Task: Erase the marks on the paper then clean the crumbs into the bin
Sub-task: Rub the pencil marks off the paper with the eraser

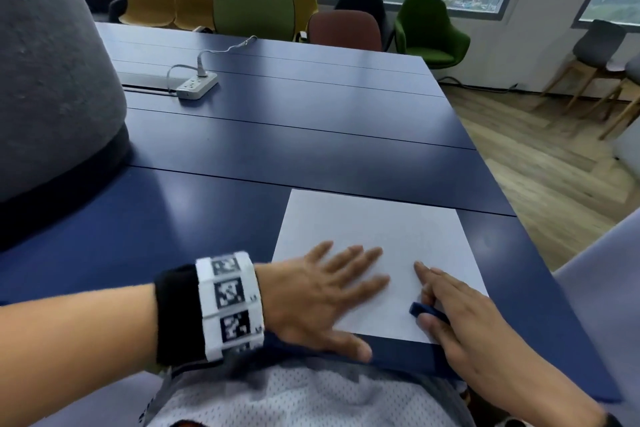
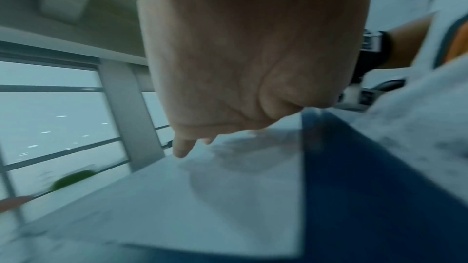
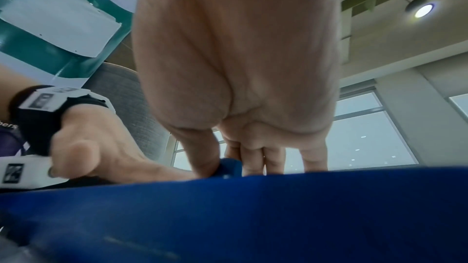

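Observation:
A white sheet of paper lies on the dark blue table near its front edge. My left hand lies flat on the sheet's near left part, fingers spread. At the paper's near right corner my right hand pinches a small dark blue eraser between thumb and fingers, its end down on the paper. The right wrist view shows the eraser against the thumb, just past the table edge. In the left wrist view the paper lies under my palm. Any marks on the sheet are too faint to make out. No bin shows.
A big grey rounded object with a dark base stands on the table at the left. A white power strip with its cable lies further back. Chairs line the windows behind. The table's right edge drops to a wooden floor.

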`<state>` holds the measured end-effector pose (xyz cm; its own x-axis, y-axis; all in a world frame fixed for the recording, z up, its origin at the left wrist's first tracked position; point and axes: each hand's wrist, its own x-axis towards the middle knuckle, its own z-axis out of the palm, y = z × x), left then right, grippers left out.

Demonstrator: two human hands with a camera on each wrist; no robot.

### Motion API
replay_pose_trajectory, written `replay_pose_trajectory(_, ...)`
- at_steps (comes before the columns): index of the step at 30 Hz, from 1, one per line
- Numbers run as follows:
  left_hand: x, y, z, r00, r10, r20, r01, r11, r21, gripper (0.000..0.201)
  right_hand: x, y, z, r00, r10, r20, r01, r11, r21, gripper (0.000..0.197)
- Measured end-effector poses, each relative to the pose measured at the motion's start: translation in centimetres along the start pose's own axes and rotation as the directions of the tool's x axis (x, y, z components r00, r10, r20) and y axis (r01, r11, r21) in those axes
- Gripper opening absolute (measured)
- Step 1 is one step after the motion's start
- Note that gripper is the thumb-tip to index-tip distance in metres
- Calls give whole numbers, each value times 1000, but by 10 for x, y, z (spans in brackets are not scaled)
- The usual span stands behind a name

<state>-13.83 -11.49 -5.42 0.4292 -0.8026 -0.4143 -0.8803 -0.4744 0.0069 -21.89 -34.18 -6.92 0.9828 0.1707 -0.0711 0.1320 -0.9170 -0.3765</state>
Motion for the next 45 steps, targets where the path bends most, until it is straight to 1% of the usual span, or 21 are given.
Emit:
replay_pose_trajectory(2,2,12,8,999,41,-15,-41,999,13,92,0,0,0,1000,5,-13,-5,1000,6,48)
replay_pose_trajectory(4,0,12,10,1000,8,-11,-8,1000,-14,90,-1,-2,-1,1000,7,-19,-6,1000,29,42)
replay_pose_trajectory(7,-11,-4,11,985,-162,67,164,986,-36,92,-1,-5,-1,1000,14,-14,-13,998,58,48)
replay_pose_trajectory(9,-20,-22,9,938,-319,136,324,946,-15,98,-1,-6,0,1000,24,-15,-23,998,61,51)
replay_pose_trajectory(12,-26,-44,6,864,-488,129,489,872,25,103,0,-3,2,1000,25,-12,-24,998,63,56)
replay_pose_trajectory(13,-25,-43,4,871,-478,113,477,878,41,103,0,-2,3,1000,30,-6,-30,997,65,58)
replay_pose_trajectory(14,-24,-38,4,902,-420,102,417,908,49,101,0,-1,3,999,37,-3,-37,997,66,58)
replay_pose_trajectory(16,-21,-17,6,971,-218,101,218,976,5,96,0,-2,2,999,48,-11,-47,996,71,56)
replay_pose_trajectory(18,-22,-2,8,988,-112,104,116,992,-39,94,0,-3,1,999,52,-12,-51,996,78,51)
replay_pose_trajectory(20,-27,-11,11,972,-198,126,202,979,-23,94,0,-3,1,998,60,-8,-59,995,80,52)
replay_pose_trajectory(22,-31,-30,9,920,-359,157,361,933,18,98,0,-1,3,998,64,1,-64,995,75,54)
replay_pose_trajectory(24,-35,-41,5,885,-440,149,440,897,32,102,1,-2,4,998,59,7,-60,996,67,57)
replay_pose_trajectory(26,-35,-31,3,929,-350,121,350,937,23,98,1,-3,5,998,63,4,-63,996,70,60)
replay_pose_trajectory(28,-35,-8,3,987,-131,98,133,991,-21,91,0,-2,5,998,70,2,-70,995,73,61)
replay_pose_trajectory(29,-35,2,4,994,-48,99,52,998,-40,87,0,-1,6,997,74,2,-74,994,78,61)
replay_pose_trajectory(30,-36,6,7,994,-18,107,24,998,-60,85,0,-1,5,997,75,5,-76,994,80,60)
replay_pose_trajectory(32,-37,-1,12,986,-109,129,120,990,-78,87,0,-1,5,998,63,4,-63,995,77,57)
replay_pose_trajectory(35,-37,-30,13,924,-345,168,360,931,-68,102,0,-3,5,999,51,-1,-51,996,67,59)
replay_pose_trajectory(37,-32,-42,9,898,-408,166,425,902,-79,110,0,-3,4,999,54,-6,-54,997,62,60)
replay_pose_trajectory(41,1,-38,-18,934,-345,93,356,923,-148,106,0,-5,3,997,73,13,-73,996,48,62)
replay_pose_trajectory(45,44,-21,-30,983,-176,58,179,983,-49,89,0,-9,-2,996,87,16,-87,995,42,64)
